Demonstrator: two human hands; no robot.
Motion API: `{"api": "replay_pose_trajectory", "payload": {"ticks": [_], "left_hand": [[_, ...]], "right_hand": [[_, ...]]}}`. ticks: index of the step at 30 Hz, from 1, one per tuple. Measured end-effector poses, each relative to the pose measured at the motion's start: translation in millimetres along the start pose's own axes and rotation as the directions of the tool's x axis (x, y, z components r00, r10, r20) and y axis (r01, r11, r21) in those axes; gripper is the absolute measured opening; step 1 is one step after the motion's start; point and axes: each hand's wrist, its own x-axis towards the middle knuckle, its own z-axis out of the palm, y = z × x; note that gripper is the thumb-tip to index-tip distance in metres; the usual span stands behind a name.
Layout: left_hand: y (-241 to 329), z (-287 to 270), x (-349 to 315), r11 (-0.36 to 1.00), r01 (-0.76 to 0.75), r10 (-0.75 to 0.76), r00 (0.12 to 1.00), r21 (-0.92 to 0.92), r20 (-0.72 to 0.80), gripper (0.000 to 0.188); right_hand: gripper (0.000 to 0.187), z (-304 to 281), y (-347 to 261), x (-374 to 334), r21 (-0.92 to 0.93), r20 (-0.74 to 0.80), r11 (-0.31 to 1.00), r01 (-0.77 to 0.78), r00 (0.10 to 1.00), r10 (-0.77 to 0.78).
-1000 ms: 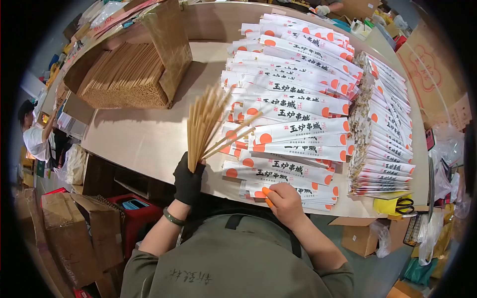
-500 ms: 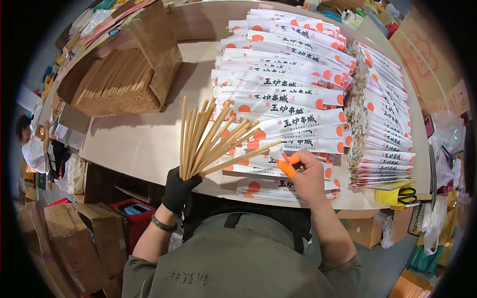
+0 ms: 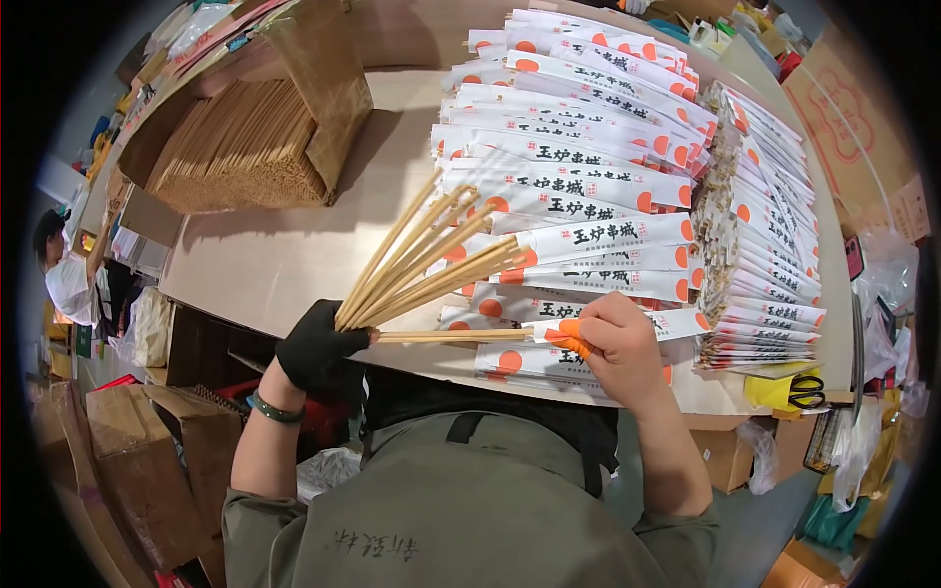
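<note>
My left hand [image 3: 319, 351], in a black glove, is closed round the lower ends of a fanned bundle of wooden chopsticks [image 3: 421, 260]. Apart from the fan, a pair of chopsticks [image 3: 451, 336] runs level from this hand toward the right. Its far end enters a white paper chopstick sleeve [image 3: 683, 321] with an orange dot. Orange covers sit on fingers of my right hand [image 3: 622, 343], which pinches the sleeve near its mouth. Beneath and beyond lie overlapping rows of printed sleeves [image 3: 578, 157] on the table [image 3: 255, 260].
An open carton [image 3: 343, 122] packed with chopsticks [image 3: 235, 147] stands at the far left. Filled sleeves [image 3: 769, 225] are stacked on the right, with black-handled scissors [image 3: 808, 391] near the front edge. Cardboard boxes [image 3: 137, 470] stand below left; a person [image 3: 71, 289] is at the far left.
My left hand has shifted left and the bundle tilts more to the right. The separate chopsticks now lie level, with their end inside the sleeve; my right hand has moved slightly right and down.
</note>
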Motion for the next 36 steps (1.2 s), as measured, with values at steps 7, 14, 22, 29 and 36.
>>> {"api": "replay_pose_trajectory", "payload": {"ticks": [7, 14, 22, 29, 36], "left_hand": [[-4, -13, 9, 0.991, 0.096, -0.088, 0.993, -0.093, 0.084, 0.019], [6, -3, 10, 0.996, 0.056, -0.055, 0.998, -0.065, 0.008, 0.022], [-8, 23, 19, 0.972, -0.156, 0.122, 0.973, -0.176, -0.195, 0.021], [17, 104, 43, 0.87, -0.425, 0.319, 0.872, -0.25, -0.372, 0.034], [-132, 23, 83, 0.856, -0.336, 0.516, 0.559, 0.392, -0.649, 0.021]], "right_hand": [[0.014, 4, -6, 1, -0.093, 0.039, 0.985, 0.142, 0.99, -0.139], [0.012, 5, -12, 7, -0.195, -0.055, 0.971, 0.137, 0.987, -0.151], [0.012, 15, -27, 18, -0.31, -0.018, 0.92, 0.239, 0.966, -0.257], [0.02, 47, -12, 46, -0.319, 0.039, 0.857, 0.404, 0.91, -0.414], [0.044, 38, 9, -30, -0.11, 0.496, 0.994, 0.015, 0.867, 0.042]]}}
